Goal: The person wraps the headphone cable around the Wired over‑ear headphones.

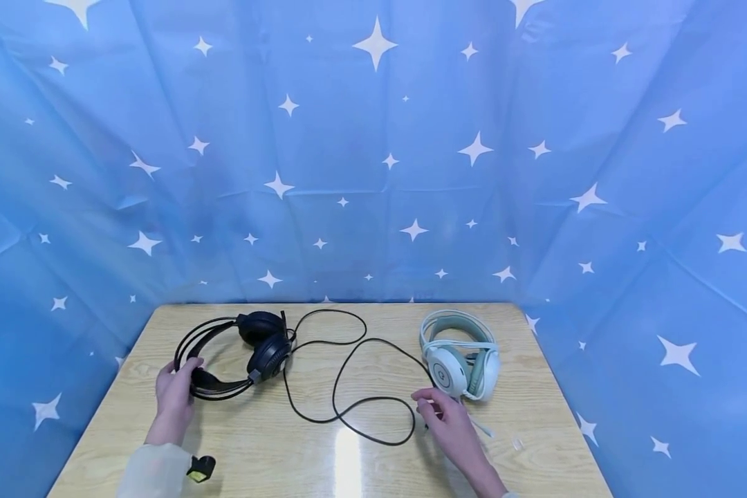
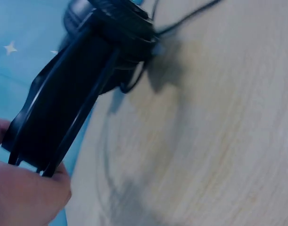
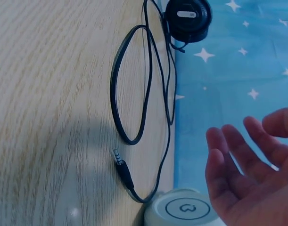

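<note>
My left hand (image 1: 176,394) grips the headband of the black headphones (image 1: 268,356) at the table's left; in the left wrist view, fingers and thumb (image 2: 28,195) curl round the band (image 2: 63,103). The black cable (image 1: 373,398) runs in loops from the headphones toward the right. My right hand (image 1: 453,432) is held near the cable's end with fingers loosely bent, holding nothing. Beside it lie the mint-green and white headphones (image 1: 457,360). In the right wrist view the cable's plug (image 3: 122,172) lies on the wood, left of the hand (image 3: 257,174).
The wooden table (image 1: 274,449) stands against a blue curtain (image 1: 348,173) with white stars. A small clear piece (image 1: 517,443) lies right of my right hand. Something black and yellow (image 1: 201,468) is at my left wrist.
</note>
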`<move>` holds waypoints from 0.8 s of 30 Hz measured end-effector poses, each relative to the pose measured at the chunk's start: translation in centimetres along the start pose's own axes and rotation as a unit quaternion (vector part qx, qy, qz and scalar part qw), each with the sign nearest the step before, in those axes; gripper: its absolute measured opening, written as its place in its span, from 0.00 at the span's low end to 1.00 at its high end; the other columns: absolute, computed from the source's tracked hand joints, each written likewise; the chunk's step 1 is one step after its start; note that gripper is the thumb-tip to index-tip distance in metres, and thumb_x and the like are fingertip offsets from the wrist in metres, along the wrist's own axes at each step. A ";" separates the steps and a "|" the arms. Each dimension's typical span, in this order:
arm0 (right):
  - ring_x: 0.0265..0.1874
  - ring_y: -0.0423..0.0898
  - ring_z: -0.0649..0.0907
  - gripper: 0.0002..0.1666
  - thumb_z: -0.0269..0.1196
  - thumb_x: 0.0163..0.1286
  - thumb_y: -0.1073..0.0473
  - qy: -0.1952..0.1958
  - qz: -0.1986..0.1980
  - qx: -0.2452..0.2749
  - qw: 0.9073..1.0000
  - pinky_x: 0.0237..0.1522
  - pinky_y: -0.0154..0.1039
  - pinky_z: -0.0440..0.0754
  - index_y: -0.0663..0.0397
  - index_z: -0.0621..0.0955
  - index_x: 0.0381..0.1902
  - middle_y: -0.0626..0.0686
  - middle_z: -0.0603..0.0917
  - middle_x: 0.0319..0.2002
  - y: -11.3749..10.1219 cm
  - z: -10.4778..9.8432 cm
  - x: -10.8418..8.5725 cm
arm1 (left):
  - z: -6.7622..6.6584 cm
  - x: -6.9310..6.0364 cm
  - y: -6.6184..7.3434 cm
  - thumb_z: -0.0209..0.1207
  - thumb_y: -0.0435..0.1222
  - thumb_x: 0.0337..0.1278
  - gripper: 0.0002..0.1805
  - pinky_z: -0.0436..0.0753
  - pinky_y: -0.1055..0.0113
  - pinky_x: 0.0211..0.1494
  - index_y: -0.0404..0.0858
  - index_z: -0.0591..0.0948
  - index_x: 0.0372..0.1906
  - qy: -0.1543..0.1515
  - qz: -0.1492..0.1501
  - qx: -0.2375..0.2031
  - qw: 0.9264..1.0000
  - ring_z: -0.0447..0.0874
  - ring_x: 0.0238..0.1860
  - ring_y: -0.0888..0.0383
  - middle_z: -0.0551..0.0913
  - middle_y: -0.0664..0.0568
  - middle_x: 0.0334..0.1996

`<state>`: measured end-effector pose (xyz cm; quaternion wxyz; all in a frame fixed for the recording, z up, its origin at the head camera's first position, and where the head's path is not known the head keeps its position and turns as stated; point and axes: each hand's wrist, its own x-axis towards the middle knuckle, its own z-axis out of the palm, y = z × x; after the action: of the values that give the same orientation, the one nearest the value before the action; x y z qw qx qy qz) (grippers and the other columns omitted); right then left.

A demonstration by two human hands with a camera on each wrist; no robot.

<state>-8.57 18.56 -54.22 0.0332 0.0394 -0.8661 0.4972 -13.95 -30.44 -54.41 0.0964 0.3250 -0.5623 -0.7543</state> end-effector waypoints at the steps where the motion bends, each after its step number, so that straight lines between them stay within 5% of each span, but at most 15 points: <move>1: 0.35 0.37 0.86 0.09 0.62 0.74 0.63 -0.001 0.000 0.002 1.000 0.39 0.34 0.82 0.48 0.87 0.44 0.53 0.89 0.40 0.0 0.1 0.0 | -0.1 -0.2 0.3 0.59 0.30 0.67 0.32 0.81 0.80 0.41 0.31 0.62 0.72 -0.015 -0.017 -0.015 1.000 0.81 0.31 0.72 0.80 0.66 0.29; 5: 0.32 0.43 0.86 0.08 0.62 0.74 0.61 -0.014 0.004 0.010 1.000 0.34 0.33 0.79 0.46 0.87 0.44 0.52 0.88 0.38 0.0 0.5 0.0 | -0.1 -0.9 1.4 0.63 0.35 0.68 0.05 0.80 0.80 0.38 0.42 0.76 0.41 -0.053 -0.078 -0.055 0.994 0.81 0.29 0.71 0.81 0.64 0.24; 10: 0.30 0.43 0.85 0.08 0.63 0.74 0.61 -0.027 0.013 0.007 1.000 0.33 0.34 0.77 0.45 0.87 0.44 0.47 0.86 0.34 -0.3 0.8 0.0 | 0.1 -1.5 1.8 0.61 0.36 0.68 0.09 0.80 0.77 0.31 0.46 0.74 0.32 -0.054 -0.092 -0.085 0.991 0.81 0.22 0.67 0.76 0.62 0.17; 17: 0.31 0.45 0.86 0.09 0.62 0.73 0.62 -0.030 0.013 0.010 0.999 0.32 0.34 0.77 0.45 0.87 0.44 0.48 0.87 0.34 -0.5 0.5 0.1 | 1.5 -1.8 0.8 0.54 0.30 0.64 0.10 0.76 0.78 0.36 0.50 0.78 0.42 0.004 0.014 -0.044 0.999 0.75 0.32 0.69 0.76 0.64 0.34; 24: 0.32 0.38 0.86 0.09 0.61 0.74 0.63 -0.030 0.011 0.012 0.999 0.32 0.33 0.79 0.47 0.87 0.44 0.52 0.88 0.37 -0.2 0.1 0.0 | 3.5 -2.7 0.9 0.52 0.22 0.60 0.23 0.76 0.76 0.25 0.45 0.78 0.57 0.005 0.135 -0.059 0.989 0.73 0.25 0.66 0.77 0.59 0.40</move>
<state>-8.53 18.35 -54.12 0.0012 0.0449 -0.8612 0.5062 -14.16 -26.62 -52.00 0.2191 0.2442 -0.5550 -0.7644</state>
